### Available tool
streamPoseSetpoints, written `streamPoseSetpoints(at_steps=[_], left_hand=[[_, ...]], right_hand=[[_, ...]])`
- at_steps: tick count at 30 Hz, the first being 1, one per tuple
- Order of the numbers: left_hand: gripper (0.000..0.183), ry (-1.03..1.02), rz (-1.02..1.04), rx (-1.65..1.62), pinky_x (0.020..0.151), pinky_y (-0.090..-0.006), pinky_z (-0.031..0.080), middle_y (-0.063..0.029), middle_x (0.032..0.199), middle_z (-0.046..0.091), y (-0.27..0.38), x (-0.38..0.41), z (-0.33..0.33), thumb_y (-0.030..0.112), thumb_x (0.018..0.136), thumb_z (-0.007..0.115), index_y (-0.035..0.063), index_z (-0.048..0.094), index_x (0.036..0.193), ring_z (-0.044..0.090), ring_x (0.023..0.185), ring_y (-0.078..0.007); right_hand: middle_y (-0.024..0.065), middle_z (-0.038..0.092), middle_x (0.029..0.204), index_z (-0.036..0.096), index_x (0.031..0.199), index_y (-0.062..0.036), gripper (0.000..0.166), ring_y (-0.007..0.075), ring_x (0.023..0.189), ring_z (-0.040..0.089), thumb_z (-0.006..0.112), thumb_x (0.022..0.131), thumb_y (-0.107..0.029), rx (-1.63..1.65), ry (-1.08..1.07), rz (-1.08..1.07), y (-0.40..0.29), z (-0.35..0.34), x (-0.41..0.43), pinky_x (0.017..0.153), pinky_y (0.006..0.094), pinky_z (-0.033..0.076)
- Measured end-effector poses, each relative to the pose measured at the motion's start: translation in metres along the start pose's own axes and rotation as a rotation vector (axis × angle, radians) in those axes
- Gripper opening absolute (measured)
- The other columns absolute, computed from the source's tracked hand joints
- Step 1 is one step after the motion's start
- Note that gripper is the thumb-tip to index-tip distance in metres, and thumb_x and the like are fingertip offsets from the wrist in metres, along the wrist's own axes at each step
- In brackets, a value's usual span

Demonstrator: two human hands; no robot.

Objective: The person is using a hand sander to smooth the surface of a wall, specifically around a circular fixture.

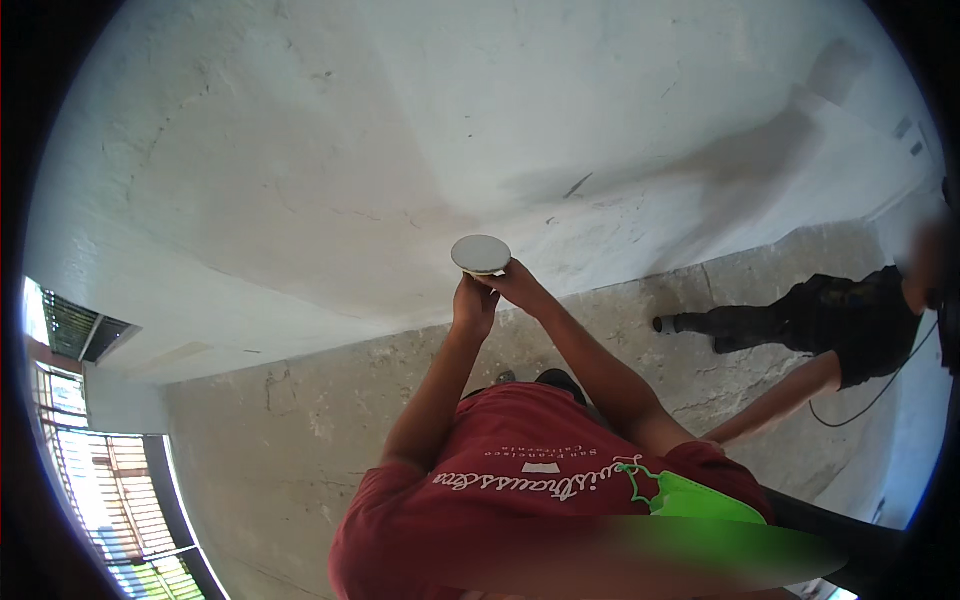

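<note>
A round, flat white disc (481, 253) with a darker, worn-looking rim is held up in front of me, before the pale wall. My left hand (475, 306) grips it from below, near its underside. Against its lower right edge is my right hand (517, 285), fingers curled under it. A small pale yellowish part shows beneath the disc, mostly hidden by my fingers. What the disc belongs to cannot be told.
The painted wall (300, 187) bears scuffs and cracks. Below is a worn concrete floor (247, 442). A person in dark clothes (817, 315) stands at right, an arm stretched towards my right shoulder, a thin cable (855, 421) nearby. Barred windows (127, 495) are at left. A green face mask (705, 499) lies against my red shirt.
</note>
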State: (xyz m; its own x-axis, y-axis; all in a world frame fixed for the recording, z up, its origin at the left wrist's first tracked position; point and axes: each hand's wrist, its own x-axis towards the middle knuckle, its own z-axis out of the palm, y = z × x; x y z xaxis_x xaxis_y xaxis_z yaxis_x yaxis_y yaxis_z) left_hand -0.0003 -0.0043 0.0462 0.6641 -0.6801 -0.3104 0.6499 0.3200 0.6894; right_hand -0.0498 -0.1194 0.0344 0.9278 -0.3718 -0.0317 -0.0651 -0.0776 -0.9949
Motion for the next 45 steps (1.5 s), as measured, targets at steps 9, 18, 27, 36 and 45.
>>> streamPoseSetpoints(at_steps=[9, 18, 27, 36, 45], left_hand=[[0.054, 0.119, 0.18, 0.322, 0.074, -0.0277, 0.04, -0.0046, 0.121, 0.066, 0.042, -0.014, -0.005, 0.052, 0.107, 0.041, 0.0075, 0.051, 0.135, 0.051, 0.086, -0.0109], [0.055, 0.217, 0.281, 0.245, 0.07, -0.0264, 0.038, -0.0031, 0.108, 0.064, 0.075, -0.013, -0.04, 0.056, 0.105, 0.045, 0.0073, 0.053, 0.129, 0.051, 0.082, -0.0109], [0.056, 0.246, 0.217, 0.207, 0.068, -0.0261, 0.038, -0.0039, 0.107, 0.063, 0.065, -0.006, -0.042, 0.055, 0.106, 0.042, 0.0053, 0.053, 0.129, 0.051, 0.08, -0.0108], [0.056, 0.184, 0.137, 0.212, 0.069, -0.0268, 0.038, -0.0022, 0.108, 0.062, 0.054, 0.005, -0.033, 0.058, 0.104, 0.045, 0.0087, 0.053, 0.129, 0.049, 0.08, -0.0108], [0.054, 0.125, 0.148, 0.273, 0.068, -0.026, 0.039, -0.0044, 0.106, 0.064, 0.049, 0.012, -0.008, 0.054, 0.106, 0.043, 0.0055, 0.054, 0.127, 0.051, 0.078, -0.0104]], right_hand=[[0.0013, 0.058, 0.061, 0.064, 0.097, -0.0028, 0.045, 0.0098, 0.051, 0.055, 0.063, 0.099, -0.047, 0.377, 0.319, -0.089, -0.123, -0.062, 0.004, 0.052, 0.0253, 0.042], [0.0102, 0.062, 0.063, 0.067, 0.081, -0.0003, 0.069, 0.0224, 0.053, 0.062, 0.061, 0.089, -0.069, -0.508, 0.742, -0.218, -0.211, -0.148, 0.047, 0.054, 0.0361, 0.05], [0.0146, 0.068, 0.071, 0.067, 0.079, -0.0006, 0.068, 0.0349, 0.069, 0.068, 0.062, 0.088, -0.068, -0.468, 0.763, -0.101, -0.155, -0.134, 0.062, 0.066, 0.043, 0.054], [0.0101, 0.067, 0.067, 0.063, 0.077, -0.0039, 0.062, 0.0338, 0.066, 0.068, 0.067, 0.086, -0.065, -0.566, 0.793, -0.237, -0.236, -0.15, 0.056, 0.061, 0.0432, 0.053], [0.0097, 0.064, 0.063, 0.063, 0.078, -0.0044, 0.06, 0.0332, 0.06, 0.067, 0.065, 0.09, -0.063, -0.517, 0.813, -0.125, -0.157, -0.139, 0.064, 0.057, 0.042, 0.052]])
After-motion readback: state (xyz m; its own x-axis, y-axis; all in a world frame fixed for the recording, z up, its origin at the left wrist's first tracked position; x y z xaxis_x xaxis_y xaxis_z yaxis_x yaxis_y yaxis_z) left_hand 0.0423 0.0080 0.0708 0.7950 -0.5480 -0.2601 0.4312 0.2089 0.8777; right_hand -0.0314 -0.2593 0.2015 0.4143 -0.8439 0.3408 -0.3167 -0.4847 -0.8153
